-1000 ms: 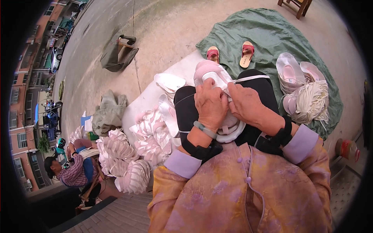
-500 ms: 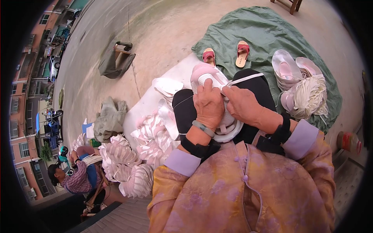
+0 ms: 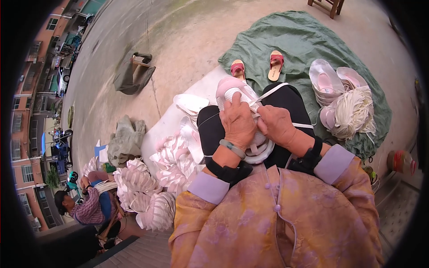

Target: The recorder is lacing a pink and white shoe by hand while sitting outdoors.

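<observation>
A pink-and-white sneaker (image 3: 229,85) lies across my lap, its rounded toe pointing away from me. My left hand (image 3: 238,119) grips its upper, fingers bent over the white mesh near the lacing and thumb tucked out of sight. A flat white shoelace (image 3: 271,90) runs from the lacing over my right thigh. At the sneaker's right side my right hand (image 3: 276,124) is closed in a pinch on the lace close to the eyelets. The fingertips partly hide the spot where lace and upper meet.
Bundled pink-and-white shoe uppers (image 3: 172,163) are heaped at my left. On a green tarp (image 3: 295,40) ahead lie red sandals (image 3: 276,66), a hank of white laces (image 3: 355,111) and pale shoe parts (image 3: 325,80). Another person (image 3: 91,203) sits at far left. A plastic jar (image 3: 401,162) stands right.
My right hand has drawn slightly down, and the lace beside it has shifted, with a white strip now showing lower across my right thigh. My left hand keeps its hold on the sneaker.
</observation>
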Demonstrator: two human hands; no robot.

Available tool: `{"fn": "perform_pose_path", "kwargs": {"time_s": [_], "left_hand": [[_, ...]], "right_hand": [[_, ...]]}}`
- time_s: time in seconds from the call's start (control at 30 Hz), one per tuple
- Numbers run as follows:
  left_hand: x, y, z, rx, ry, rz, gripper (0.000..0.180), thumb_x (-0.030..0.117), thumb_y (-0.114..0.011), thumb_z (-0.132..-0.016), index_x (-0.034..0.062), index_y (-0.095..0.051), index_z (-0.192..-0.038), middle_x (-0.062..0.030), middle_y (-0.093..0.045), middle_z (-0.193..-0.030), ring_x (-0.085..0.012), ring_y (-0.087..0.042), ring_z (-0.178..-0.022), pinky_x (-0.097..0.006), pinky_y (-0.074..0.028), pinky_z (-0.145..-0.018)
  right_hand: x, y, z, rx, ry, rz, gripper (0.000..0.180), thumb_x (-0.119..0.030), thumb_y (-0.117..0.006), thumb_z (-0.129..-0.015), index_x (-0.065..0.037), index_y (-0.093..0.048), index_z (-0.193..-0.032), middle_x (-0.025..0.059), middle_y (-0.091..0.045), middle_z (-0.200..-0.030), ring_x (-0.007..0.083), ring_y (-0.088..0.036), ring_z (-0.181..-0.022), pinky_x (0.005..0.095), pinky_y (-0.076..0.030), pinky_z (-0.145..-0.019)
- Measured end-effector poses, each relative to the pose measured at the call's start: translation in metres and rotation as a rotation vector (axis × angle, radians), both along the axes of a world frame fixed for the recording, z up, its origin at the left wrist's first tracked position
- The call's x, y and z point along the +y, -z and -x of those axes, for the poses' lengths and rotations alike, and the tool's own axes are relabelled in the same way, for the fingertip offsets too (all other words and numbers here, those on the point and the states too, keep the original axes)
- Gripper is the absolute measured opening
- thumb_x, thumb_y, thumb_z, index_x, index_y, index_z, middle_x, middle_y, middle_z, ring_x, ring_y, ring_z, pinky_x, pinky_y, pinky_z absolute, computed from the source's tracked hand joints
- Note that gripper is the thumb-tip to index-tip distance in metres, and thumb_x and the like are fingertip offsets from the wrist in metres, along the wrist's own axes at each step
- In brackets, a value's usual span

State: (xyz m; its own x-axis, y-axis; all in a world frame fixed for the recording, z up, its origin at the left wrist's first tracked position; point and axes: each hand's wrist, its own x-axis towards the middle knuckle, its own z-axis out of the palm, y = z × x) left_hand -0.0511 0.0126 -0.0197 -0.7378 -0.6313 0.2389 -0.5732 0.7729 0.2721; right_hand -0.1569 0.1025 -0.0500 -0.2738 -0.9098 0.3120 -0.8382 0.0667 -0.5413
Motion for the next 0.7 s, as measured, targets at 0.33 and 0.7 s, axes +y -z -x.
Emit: {"fn": "perform_pose_path", "kwargs": {"time_s": [0.33, 0.7], "left_hand": [[-0.005, -0.005, -0.204, -0.073, -0.199, -0.087, 0.007, 0.001, -0.049, -0.080, -0.0059, -0.047, -0.080, -0.0269, -0.050, -0.116, -0.0415, -0.048, -0.105, -0.043, -0.038, -0.093], [-0.016, 0.044, -0.330, -0.218, -0.665, -0.360, 0.018, 0.016, -0.064, -0.078, -0.0005, -0.059, -0.079, -0.0119, -0.061, -0.078, -0.0249, -0.059, -0.079, -0.034, -0.045, -0.075]], "right_hand": [[0.007, 0.007, 0.004, -0.105, 0.055, 0.151, 0.018, -0.016, -0.061, -0.072, -0.005, -0.054, -0.084, 0.0127, -0.056, -0.070, 0.0314, -0.059, -0.065, 0.0405, -0.048, -0.058], [0.005, -0.004, 0.012, -0.144, -0.016, 0.147, 0.050, -0.023, -0.063, -0.074, 0.002, -0.045, -0.114, 0.0138, -0.058, -0.074, 0.0321, -0.060, -0.067, 0.0401, -0.048, -0.061]]}}
